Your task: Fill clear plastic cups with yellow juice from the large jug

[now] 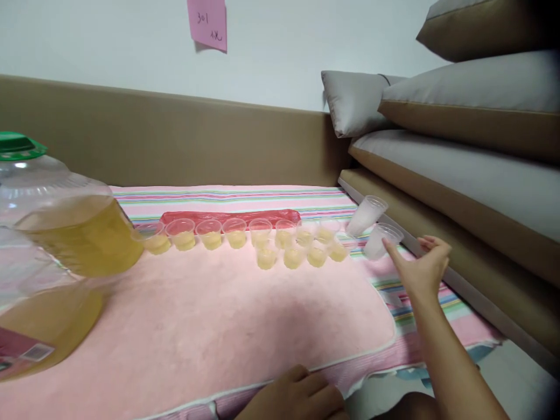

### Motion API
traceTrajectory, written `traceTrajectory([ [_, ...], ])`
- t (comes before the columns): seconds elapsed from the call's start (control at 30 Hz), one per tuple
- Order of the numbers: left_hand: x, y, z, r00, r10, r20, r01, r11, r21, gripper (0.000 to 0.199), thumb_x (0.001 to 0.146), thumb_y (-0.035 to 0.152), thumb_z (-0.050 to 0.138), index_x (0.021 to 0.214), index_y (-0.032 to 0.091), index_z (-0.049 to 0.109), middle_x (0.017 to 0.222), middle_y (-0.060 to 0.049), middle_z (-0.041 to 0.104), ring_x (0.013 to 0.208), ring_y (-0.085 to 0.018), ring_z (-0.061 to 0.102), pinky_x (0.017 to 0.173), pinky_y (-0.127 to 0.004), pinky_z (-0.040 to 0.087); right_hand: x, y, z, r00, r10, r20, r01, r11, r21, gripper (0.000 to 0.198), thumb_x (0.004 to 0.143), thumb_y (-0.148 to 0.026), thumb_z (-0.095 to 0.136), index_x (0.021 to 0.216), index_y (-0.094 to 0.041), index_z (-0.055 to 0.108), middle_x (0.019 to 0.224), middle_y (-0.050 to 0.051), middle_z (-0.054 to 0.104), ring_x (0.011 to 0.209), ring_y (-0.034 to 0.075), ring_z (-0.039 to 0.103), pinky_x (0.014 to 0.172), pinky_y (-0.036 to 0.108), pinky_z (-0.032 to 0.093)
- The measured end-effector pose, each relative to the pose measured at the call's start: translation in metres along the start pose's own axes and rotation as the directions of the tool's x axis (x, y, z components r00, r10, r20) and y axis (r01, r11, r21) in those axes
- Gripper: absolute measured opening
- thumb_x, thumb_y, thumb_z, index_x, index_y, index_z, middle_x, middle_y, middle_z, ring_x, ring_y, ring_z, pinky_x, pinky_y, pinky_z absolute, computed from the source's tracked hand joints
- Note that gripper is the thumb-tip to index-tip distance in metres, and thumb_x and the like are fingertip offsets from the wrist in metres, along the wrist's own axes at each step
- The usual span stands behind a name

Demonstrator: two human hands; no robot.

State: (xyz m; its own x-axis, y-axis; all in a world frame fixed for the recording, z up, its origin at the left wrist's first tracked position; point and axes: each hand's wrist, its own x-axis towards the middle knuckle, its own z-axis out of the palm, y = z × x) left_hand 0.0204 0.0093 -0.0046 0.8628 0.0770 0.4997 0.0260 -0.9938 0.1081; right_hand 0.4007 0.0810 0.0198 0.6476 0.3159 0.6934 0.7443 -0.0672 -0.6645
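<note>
My right hand (422, 268) reaches to the right side, thumb and fingers apart. Its thumb tip overlaps a frosted plastic cup (380, 244), possibly a short nested stack; I cannot tell whether they touch. Just behind leans a taller stack of nested plastic cups (366, 216). Down at the front edge of the pink mat (196, 326), my left hand (297, 396) rests with its fingers curled in, and nothing shows in it. Several clear plastic cups of pale yellow liquid (211, 236) stand in a back row, with a shorter row (293, 256) before them at the right.
Two large clear jugs of yellow liquid stand at left: one with a green cap (87, 233), another nearer (56, 326). A red plastic strip (227, 219) lies behind the cups. Stacked cushions (472, 157) line the right, and a pink note (207, 23) hangs on the wall.
</note>
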Motion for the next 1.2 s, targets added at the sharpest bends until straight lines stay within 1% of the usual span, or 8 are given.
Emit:
traceTrajectory([
  [0.07, -0.003, 0.001, 0.006, 1.0, 0.008, -0.008, -0.008, 1.0, 0.006, 0.012, 0.105, 0.034, 0.068, 0.104, 0.023, 0.061, 0.097, 0.007, 0.069, 0.087, -0.014, 0.061, 0.072, -0.029, 0.043, -0.006, 0.003, 0.005, 0.998, 0.055, 0.038, -0.055, 0.998, 0.01, 0.106, 0.058, -0.093, 0.081, 0.125, -0.017, 0.047, 0.128, 0.021, 0.057, 0.123, 0.045, 0.055, 0.111, 0.065, 0.041],
  [0.2, -0.007, 0.002, 0.018, 1.0, -0.003, -0.028, 0.004, 0.999, 0.032, 0.017, 0.105, 0.036, 0.068, 0.097, 0.023, 0.059, 0.087, 0.008, 0.067, 0.08, -0.013, 0.062, 0.066, -0.029, 0.041, -0.01, 0.014, 0.014, 0.986, 0.148, 0.081, -0.151, 0.988, 0.031, 0.116, 0.055, -0.092, 0.08, 0.134, -0.014, 0.044, 0.131, 0.024, 0.06, 0.123, 0.041, 0.059, 0.109, 0.06, 0.046],
  [0.37, -0.001, 0.002, 0.013, 0.995, 0.0, -0.097, 0.001, 1.0, 0.012, 0.03, 0.112, 0.034, 0.053, 0.085, 0.021, 0.054, 0.074, 0.008, 0.062, 0.064, -0.01, 0.057, 0.065, -0.026, 0.045, -0.008, 0.019, 0.027, 0.965, 0.229, 0.125, -0.233, 0.972, 0.018, 0.128, 0.045, -0.092, 0.083, 0.138, -0.013, 0.045, 0.13, 0.023, 0.06, 0.121, 0.042, 0.06, 0.109, 0.057, 0.047],
  [0.47, 0.003, 0.004, 0.011, 0.983, 0.018, -0.183, -0.014, 1.0, 0.024, 0.036, 0.114, 0.031, 0.048, 0.08, 0.02, 0.052, 0.068, 0.009, 0.06, 0.061, -0.008, 0.055, 0.069, -0.023, 0.047, -0.008, 0.017, 0.033, 0.956, 0.263, 0.132, -0.264, 0.964, -0.009, 0.128, 0.043, -0.093, 0.081, 0.137, -0.013, 0.045, 0.128, 0.023, 0.06, 0.119, 0.045, 0.06, 0.108, 0.059, 0.046],
  [0.63, 0.001, 0.005, 0.016, 0.987, 0.022, -0.16, -0.017, 0.999, 0.034, 0.032, 0.11, 0.031, 0.059, 0.08, 0.02, 0.052, 0.07, 0.01, 0.063, 0.06, -0.008, 0.055, 0.071, -0.024, 0.047, -0.007, 0.017, 0.035, 0.946, 0.292, 0.138, -0.291, 0.956, -0.024, 0.121, 0.044, -0.09, 0.078, 0.133, -0.017, 0.043, 0.125, 0.022, 0.061, 0.118, 0.045, 0.06, 0.107, 0.061, 0.046],
  [1.0, -0.004, 0.009, 0.022, 0.996, 0.045, -0.081, -0.043, 0.999, 0.033, 0.031, 0.108, 0.03, 0.063, 0.081, 0.02, 0.053, 0.074, 0.01, 0.066, 0.062, -0.009, 0.054, 0.069, -0.027, 0.047, -0.008, 0.01, 0.027, 0.963, 0.258, 0.072, -0.257, 0.966, -0.03, 0.096, 0.052, -0.07, 0.08, 0.126, -0.019, 0.045, 0.123, 0.023, 0.063, 0.12, 0.048, 0.058, 0.108, 0.062, 0.042],
  [1.1, -0.004, 0.007, 0.02, 0.999, 0.042, -0.016, -0.042, 0.999, 0.021, 0.026, 0.108, 0.031, 0.062, 0.085, 0.02, 0.056, 0.077, 0.009, 0.068, 0.064, -0.01, 0.057, 0.069, -0.027, 0.046, -0.003, 0.003, 0.019, 0.978, 0.2, -0.051, -0.2, 0.98, 0.007, 0.093, 0.052, -0.065, 0.083, 0.124, -0.019, 0.046, 0.118, 0.021, 0.063, 0.116, 0.045, 0.059, 0.106, 0.062, 0.043],
  [1.2, -0.003, 0.005, 0.011, 1.0, 0.03, 0.0, -0.03, 0.999, 0.039, 0.02, 0.105, 0.033, 0.067, 0.092, 0.022, 0.058, 0.081, 0.008, 0.068, 0.068, -0.012, 0.06, 0.065, -0.028, 0.045, 0.002, -0.015, 0.009, 0.979, 0.119, -0.163, -0.108, 0.991, 0.075, 0.099, 0.054, -0.067, 0.083, 0.13, -0.019, 0.043, 0.123, 0.02, 0.059, 0.113, 0.04, 0.06, 0.102, 0.058, 0.049],
])
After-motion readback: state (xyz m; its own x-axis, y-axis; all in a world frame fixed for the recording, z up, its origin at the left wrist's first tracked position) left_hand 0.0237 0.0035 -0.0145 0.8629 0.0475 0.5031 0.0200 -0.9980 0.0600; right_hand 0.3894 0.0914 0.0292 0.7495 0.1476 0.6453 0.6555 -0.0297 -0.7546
